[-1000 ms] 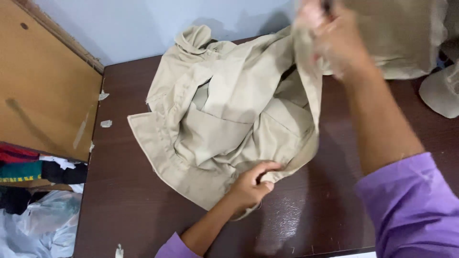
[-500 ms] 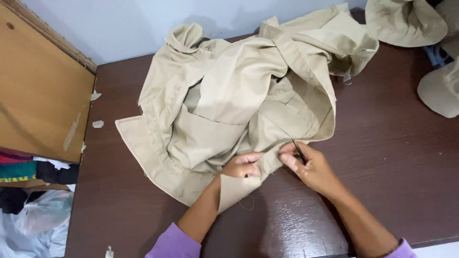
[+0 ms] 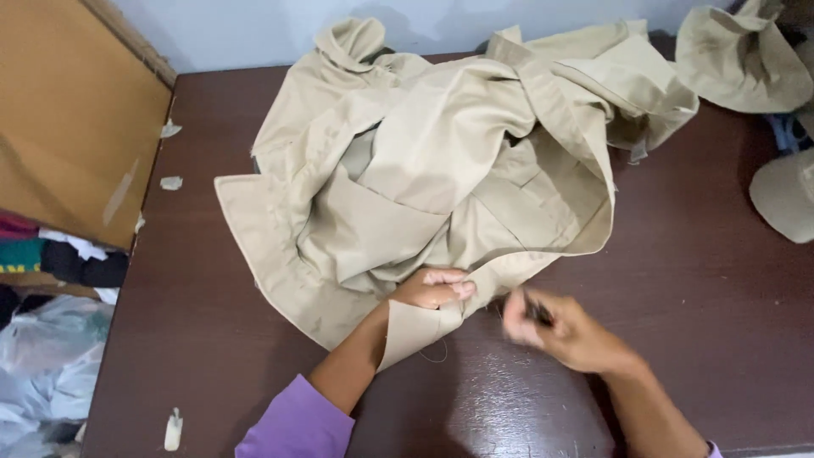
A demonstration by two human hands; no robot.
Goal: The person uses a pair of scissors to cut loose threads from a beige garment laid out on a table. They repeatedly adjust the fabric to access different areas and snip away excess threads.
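A crumpled beige shirt lies spread over the dark brown table. My left hand pinches the shirt's near hem, with a flap of the cloth hanging over my wrist. My right hand hovers just right of it above the table, blurred, its fingers closed around a small dark object that I cannot make out clearly. A thin thread trails from the hem onto the table. Both forearms come out of purple sleeves.
More beige cloth pieces lie at the table's far right, with a rounded one at the right edge. A brown board leans at the left. Clothes and plastic bags sit below it. Small cloth scraps dot the table's left side.
My right hand came down from holding the shirt up high, went to the hem beside my left hand, and has now drawn back to the right. The shirt settled flat.
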